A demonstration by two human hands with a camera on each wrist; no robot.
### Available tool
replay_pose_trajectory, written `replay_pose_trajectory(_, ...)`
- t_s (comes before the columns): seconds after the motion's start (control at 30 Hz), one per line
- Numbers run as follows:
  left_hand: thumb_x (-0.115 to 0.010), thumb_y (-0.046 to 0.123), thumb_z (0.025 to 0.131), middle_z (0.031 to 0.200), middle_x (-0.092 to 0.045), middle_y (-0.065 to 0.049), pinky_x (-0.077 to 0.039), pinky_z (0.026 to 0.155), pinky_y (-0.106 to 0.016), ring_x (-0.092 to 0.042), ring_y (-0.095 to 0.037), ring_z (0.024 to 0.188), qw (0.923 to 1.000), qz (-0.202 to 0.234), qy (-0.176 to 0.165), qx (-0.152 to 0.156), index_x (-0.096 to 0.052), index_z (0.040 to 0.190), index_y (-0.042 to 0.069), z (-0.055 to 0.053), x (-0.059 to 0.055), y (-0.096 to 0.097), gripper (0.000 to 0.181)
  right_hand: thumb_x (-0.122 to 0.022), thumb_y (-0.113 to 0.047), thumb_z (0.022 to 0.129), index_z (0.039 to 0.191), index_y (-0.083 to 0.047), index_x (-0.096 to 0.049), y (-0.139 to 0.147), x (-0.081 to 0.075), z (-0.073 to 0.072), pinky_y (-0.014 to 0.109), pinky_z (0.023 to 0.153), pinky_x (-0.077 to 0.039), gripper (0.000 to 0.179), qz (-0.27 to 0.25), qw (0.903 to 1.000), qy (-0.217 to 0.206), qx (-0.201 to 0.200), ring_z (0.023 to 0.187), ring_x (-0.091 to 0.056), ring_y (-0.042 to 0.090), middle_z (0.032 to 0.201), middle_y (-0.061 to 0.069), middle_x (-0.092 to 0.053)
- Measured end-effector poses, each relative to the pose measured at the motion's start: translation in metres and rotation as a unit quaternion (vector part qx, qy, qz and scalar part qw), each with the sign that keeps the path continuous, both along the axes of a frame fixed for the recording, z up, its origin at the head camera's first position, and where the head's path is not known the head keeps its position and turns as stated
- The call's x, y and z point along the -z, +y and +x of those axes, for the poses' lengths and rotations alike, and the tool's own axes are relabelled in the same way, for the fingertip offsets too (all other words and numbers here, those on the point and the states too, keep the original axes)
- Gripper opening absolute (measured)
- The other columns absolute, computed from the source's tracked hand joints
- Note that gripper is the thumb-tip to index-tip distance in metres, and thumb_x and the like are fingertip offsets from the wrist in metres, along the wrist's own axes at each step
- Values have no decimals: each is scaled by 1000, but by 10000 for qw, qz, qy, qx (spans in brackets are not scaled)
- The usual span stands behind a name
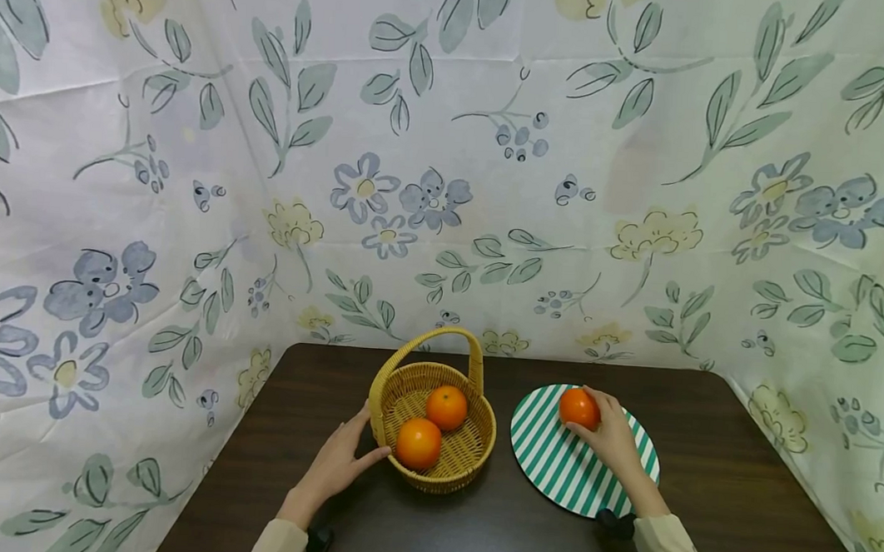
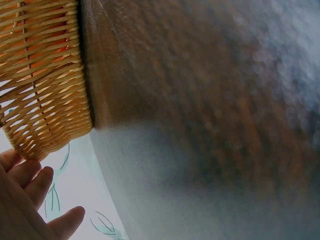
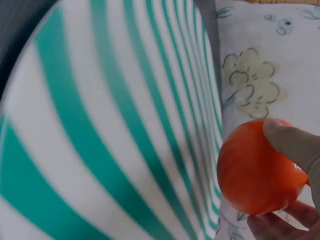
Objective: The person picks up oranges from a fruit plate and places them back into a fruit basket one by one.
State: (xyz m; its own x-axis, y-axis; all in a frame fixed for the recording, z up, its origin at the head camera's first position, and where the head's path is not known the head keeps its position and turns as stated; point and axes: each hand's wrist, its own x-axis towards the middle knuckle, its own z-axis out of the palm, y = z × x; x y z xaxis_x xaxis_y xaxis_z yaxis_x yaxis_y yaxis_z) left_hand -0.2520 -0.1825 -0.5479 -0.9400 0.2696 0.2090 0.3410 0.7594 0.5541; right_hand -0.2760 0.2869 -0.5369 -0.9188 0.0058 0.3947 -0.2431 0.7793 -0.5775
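Note:
My right hand [image 1: 613,439] holds a round, smooth orange-red fruit [image 1: 579,408] between thumb and fingers, over the far part of a green-and-white striped round plate [image 1: 552,457]. In the right wrist view the thumb lies on one side of the fruit [image 3: 257,167] and fingertips show on the other. A yellow wicker basket [image 1: 481,445] with a tall handle stands left of the plate. Two oranges, one nearer [image 1: 418,443] and one farther [image 1: 447,407], lie in it. My left hand [image 1: 335,462] rests its spread fingers against the basket's left side, fingertips at the wicker [image 2: 45,90].
The dark wooden table [image 1: 496,537] extends around the basket and plate. A floral cloth [image 1: 447,184] hangs behind the table and along both sides. Dark straps [image 1: 612,525] sit at both wrists, by light sleeves.

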Motion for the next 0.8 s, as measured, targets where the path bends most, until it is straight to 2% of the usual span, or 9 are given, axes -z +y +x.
replay_pose_trajectory(0.27,-54,61,83,153,-20,-2,-18,111,-56,-30,-25,137,9999,-30,126,41,-16,150,22,-2,2,-1,86,-79,-22,74,135,-4,-44,-14,-12,2,58,83,-48,73,-139,9995,103,-250,107,-52,44,128,26,-43)
replay_pose_trajectory(0.5,-56,59,83,153,-22,-4,-18,111,-56,-30,-25,137,10000,-21,51,42,-17,150,21,0,0,-1,87,-79,-20,73,134,-5,-46,-28,-24,6,53,82,-51,71,-339,9978,231,-518,108,-52,42,127,24,-45)
replay_pose_trajectory(0.8,-57,59,83,153,-23,-6,-19,110,-57,-30,-25,137,9999,-13,140,20,-18,150,21,0,0,0,86,-80,-23,72,133,-7,-47,-40,-34,5,52,82,-51,71,-449,9967,244,-627,108,-53,39,129,20,-46)
